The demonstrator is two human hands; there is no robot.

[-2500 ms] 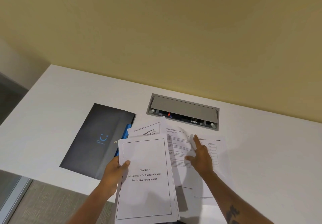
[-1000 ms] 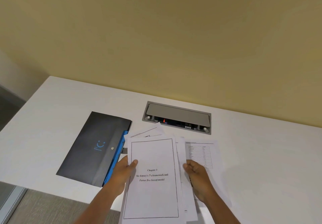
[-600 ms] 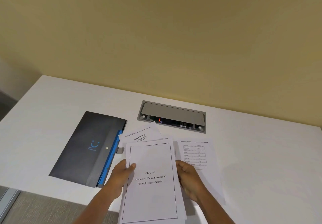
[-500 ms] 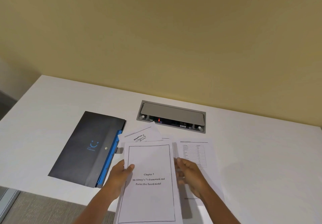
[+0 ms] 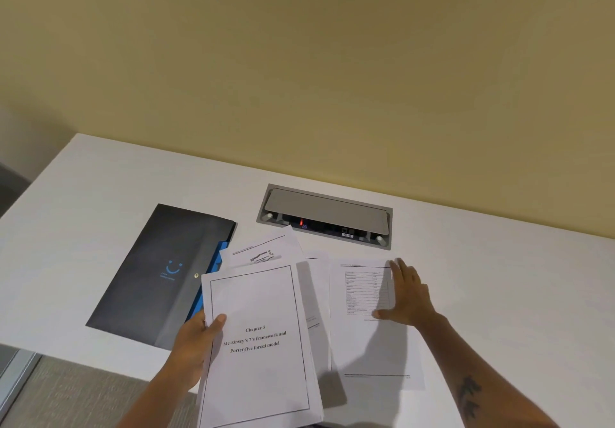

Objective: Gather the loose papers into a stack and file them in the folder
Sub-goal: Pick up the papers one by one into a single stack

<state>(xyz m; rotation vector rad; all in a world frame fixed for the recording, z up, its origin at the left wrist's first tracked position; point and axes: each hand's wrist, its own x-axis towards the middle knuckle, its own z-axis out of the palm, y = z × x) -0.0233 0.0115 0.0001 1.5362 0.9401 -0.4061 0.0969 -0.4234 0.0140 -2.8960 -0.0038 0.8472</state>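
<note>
My left hand (image 5: 196, 344) grips the left edge of a stack of white papers (image 5: 259, 354), whose top sheet reads "Chapter 3", lifted a little above the table. My right hand (image 5: 404, 294) lies flat with fingers spread on the right edge of a loose sheet with a table printed on it (image 5: 362, 328). Another loose sheet (image 5: 266, 251) pokes out behind the stack, and part of one more sheet (image 5: 314, 294) shows between the stack and the table sheet. A dark grey folder (image 5: 159, 274) with a blue smiley and blue inner tabs lies closed to the left.
A grey cable and socket box (image 5: 326, 214) is set into the white table (image 5: 499, 294) behind the papers, close to the yellow wall. The table's front edge runs just below the folder, with grey carpet (image 5: 66, 391) beneath.
My right hand has let go of the stack's right edge and moved right onto the loose sheet with the table. My left hand still holds the stack.
</note>
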